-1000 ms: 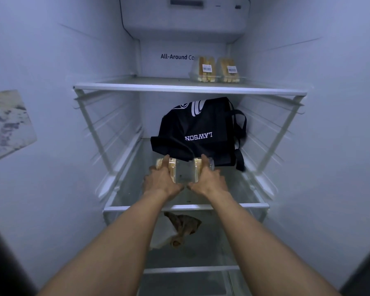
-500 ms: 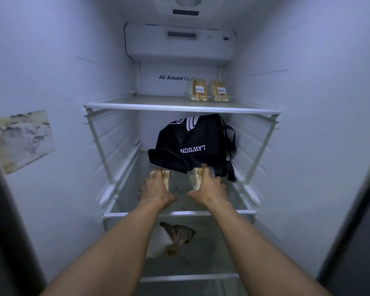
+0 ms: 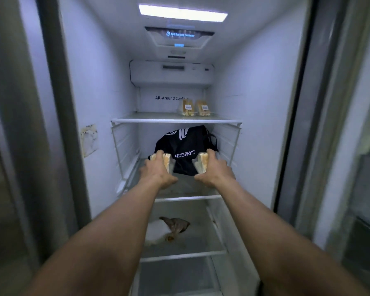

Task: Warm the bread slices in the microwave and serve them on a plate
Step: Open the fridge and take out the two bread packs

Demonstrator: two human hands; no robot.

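Note:
Both my arms reach into an open fridge. My left hand [image 3: 157,173] grips a clear plastic pack of bread slices [image 3: 168,164], held above the middle shelf [image 3: 186,197]. My right hand [image 3: 214,173] grips a second bread pack [image 3: 201,163] at the same height. The two packs are apart, with a black bag [image 3: 184,150] behind them. Two more bread packs [image 3: 195,107] with white labels stand on the upper shelf [image 3: 175,120] at the back right.
The black bag with white lettering fills the back of the middle shelf. On the lower shelf [image 3: 183,255] lies a white and brown wrapped item [image 3: 169,228]. The fridge walls close in on both sides. A grey door edge [image 3: 291,124] stands at the right.
My hands have lifted the two bread packs off the middle shelf and moved them apart. My view has pulled back, showing the fridge ceiling light and door frames.

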